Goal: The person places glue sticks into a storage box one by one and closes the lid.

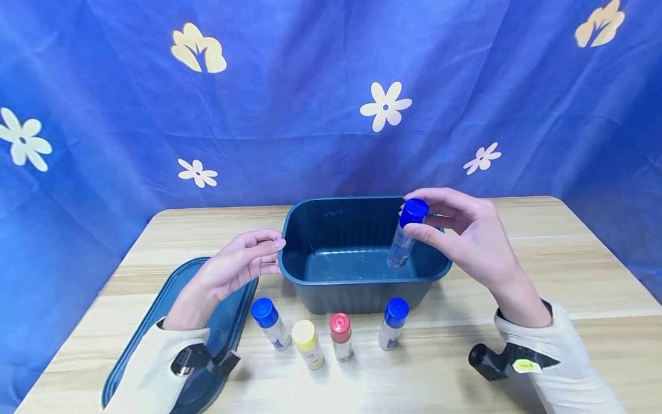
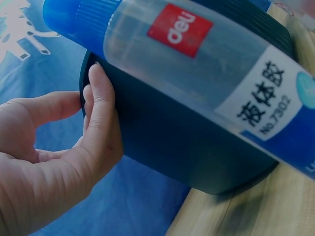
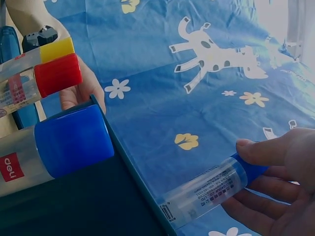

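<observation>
My right hand (image 1: 473, 233) grips a clear liquid glue bottle (image 1: 400, 248) by its blue cap. The bottle hangs upright, slightly tilted, over the right part of a dark teal plastic bin (image 1: 357, 296). In the right wrist view, the lower end of the held glue bottle (image 3: 206, 194) passes behind the bin's rim. At the bin's left end my left hand (image 1: 242, 260) pinches the rim between thumb and fingers. Nearer to me stand several more glue bottles: a blue-capped one (image 1: 272, 325), a yellow-capped one (image 1: 308, 347), a red-capped one (image 1: 341, 339) and another blue-capped one (image 1: 392, 325).
A dark teal lid (image 1: 219, 330) lies on the wooden table (image 1: 532, 259) at the left, partly under my left forearm. Behind the table hangs a blue cloth (image 1: 295, 86) with flower prints. Each wrist carries a black camera (image 1: 488, 361).
</observation>
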The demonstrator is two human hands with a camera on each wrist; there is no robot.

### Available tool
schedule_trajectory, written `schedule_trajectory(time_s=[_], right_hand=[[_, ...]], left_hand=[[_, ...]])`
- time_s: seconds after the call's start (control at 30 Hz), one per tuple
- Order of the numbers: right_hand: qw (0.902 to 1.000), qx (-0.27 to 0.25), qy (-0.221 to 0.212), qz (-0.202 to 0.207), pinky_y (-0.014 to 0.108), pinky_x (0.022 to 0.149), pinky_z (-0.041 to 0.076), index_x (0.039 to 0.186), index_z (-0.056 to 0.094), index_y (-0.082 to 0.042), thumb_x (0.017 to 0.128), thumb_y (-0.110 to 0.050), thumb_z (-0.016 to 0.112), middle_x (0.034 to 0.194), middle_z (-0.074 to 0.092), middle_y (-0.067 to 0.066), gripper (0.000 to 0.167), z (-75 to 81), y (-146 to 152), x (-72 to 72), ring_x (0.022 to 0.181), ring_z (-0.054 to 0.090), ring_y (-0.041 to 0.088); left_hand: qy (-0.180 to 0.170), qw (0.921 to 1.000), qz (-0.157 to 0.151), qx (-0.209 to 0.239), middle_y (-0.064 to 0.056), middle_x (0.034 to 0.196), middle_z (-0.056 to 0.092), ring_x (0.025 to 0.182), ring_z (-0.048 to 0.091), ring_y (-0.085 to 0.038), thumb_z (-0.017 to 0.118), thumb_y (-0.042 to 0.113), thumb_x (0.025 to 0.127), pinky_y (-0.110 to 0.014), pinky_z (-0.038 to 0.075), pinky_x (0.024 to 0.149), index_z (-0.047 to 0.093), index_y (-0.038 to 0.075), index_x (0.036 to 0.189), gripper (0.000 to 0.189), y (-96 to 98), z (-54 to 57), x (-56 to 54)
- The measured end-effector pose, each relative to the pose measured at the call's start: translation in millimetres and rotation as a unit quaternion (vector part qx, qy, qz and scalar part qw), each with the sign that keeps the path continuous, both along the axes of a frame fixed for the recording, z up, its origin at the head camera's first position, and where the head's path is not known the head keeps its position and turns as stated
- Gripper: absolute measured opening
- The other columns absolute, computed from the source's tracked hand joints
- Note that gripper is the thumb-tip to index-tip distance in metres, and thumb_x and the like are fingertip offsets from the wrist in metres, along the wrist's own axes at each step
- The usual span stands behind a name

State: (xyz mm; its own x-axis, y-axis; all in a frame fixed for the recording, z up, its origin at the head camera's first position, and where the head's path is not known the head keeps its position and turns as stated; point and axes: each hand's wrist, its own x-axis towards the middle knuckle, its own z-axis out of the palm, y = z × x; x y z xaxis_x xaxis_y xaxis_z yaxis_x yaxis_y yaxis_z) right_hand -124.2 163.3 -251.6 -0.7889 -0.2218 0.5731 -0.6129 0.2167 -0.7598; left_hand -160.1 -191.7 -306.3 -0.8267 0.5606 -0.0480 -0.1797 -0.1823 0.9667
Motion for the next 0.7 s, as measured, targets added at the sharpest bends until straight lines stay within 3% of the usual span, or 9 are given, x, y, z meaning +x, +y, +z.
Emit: schedule_trajectory(time_s=[0.7], right_hand=[[0.9983, 0.040, -0.037, -0.020, 0.027, 0.084, 0.055, 0.116, 0.067, -0.005, 0.080, 0.001, 0.076, 0.107, 0.069, 0.006, 0.038, -6.0, 3.9, -3.8, 0.091, 0.068, 0.021]], left_hand=[[0.000, 1.0000, -0.003, -0.006, -0.006, 0.095, 0.064, 0.084, 0.067, -0.016, 0.047, 0.003, 0.100, -0.032, 0.056, 0.085, 0.057, 0.001, 0.107, 0.012, -0.6, -3.2, -1.2]])
